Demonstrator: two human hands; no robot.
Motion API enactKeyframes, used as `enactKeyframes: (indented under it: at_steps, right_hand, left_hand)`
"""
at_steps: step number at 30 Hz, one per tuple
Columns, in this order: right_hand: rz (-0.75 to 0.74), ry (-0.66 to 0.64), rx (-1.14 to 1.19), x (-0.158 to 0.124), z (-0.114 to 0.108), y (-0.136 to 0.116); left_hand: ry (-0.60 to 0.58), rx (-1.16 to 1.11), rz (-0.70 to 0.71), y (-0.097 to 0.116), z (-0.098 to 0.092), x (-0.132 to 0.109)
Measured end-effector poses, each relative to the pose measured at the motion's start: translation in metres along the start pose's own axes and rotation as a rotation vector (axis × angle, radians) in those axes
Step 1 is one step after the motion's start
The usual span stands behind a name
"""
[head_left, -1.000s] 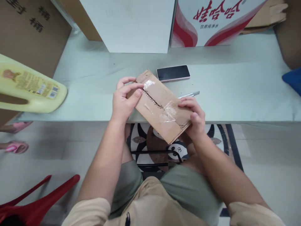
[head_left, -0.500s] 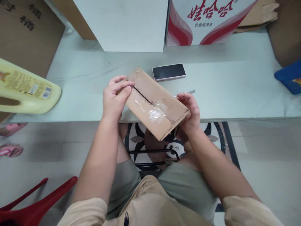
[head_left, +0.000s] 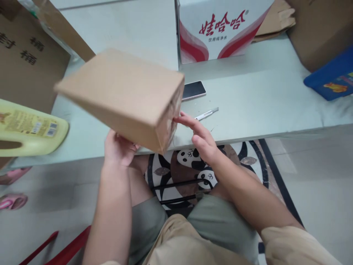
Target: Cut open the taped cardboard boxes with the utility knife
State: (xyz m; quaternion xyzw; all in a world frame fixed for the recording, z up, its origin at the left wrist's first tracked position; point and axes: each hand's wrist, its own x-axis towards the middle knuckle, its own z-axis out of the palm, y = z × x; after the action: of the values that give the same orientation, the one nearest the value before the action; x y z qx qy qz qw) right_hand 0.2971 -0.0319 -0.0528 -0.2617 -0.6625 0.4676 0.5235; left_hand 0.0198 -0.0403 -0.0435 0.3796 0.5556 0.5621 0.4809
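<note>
A brown rectangular cardboard box (head_left: 124,88), raised left of centre, hides part of a flat black-screened phone (head_left: 195,89) and whether the left hand (head_left: 118,149) underneath grips; the right hand (head_left: 202,140), spread, touches its right end. Far right, a white-and-red cardboard carton (head_left: 220,44) reads "娃哈哈 饮用纯净水".
</note>
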Motion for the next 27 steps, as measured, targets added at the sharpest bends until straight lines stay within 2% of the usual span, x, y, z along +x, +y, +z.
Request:
enactKeyframes:
  at_steps: [1,3,7,10,12,14,16,18,20,21,24,25,27]
  right_hand:
    - [-0.004,-0.041,-0.021,0.0,-0.001,-0.002]
    - [-0.023,-0.094,-0.032,-0.001,-0.003,-0.005]
    - [-0.031,-0.096,-0.036,-0.004,-0.004,-0.005]
    - [-0.08,-0.064,-0.096,-0.005,-0.003,-0.004]
    - [-0.111,-0.06,-0.138,-0.004,-0.001,-0.003]
    - [-0.109,-0.084,-0.167,-0.004,0.001,-0.001]
    - [-0.1,-0.124,-0.177,-0.004,0.002,0.0]
    - [-0.103,-0.159,-0.182,-0.005,0.003,0.001]
    - [-0.102,-0.176,-0.191,-0.005,0.003,0.002]
    - [-0.102,-0.177,-0.196,-0.005,0.002,0.001]
    - [-0.103,-0.155,-0.223,-0.004,-0.001,-0.001]
    - [-0.104,-0.143,-0.241,-0.003,-0.001,-0.002]
    - [-0.108,-0.119,-0.279,-0.002,-0.002,-0.004]
  left_hand:
    - [0.031,-0.109,-0.168,0.003,0.005,-0.006]
    - [0.032,-0.211,-0.326,0.007,0.013,-0.018]
    - [-0.012,-0.19,-0.459,0.003,0.023,-0.041]
    - [-0.049,-0.134,-0.555,-0.012,0.024,-0.054]
    - [-0.075,0.003,-0.583,-0.022,0.021,-0.06]
    - [0.012,0.206,-0.449,-0.026,0.014,-0.063]
    - [0.207,0.313,-0.161,-0.021,0.007,-0.06]
    - [0.364,0.279,0.17,-0.01,0.005,-0.05]
    - [0.291,0.278,0.484,0.003,0.009,-0.034]
    - [0.203,0.314,0.575,0.007,0.012,-0.025]
    - [-0.077,0.439,0.643,0.007,0.023,0.001]
    - [-0.116,0.432,0.64,0.003,0.026,0.008]
    - [-0.118,0.391,0.664,-0.009,0.029,0.016]
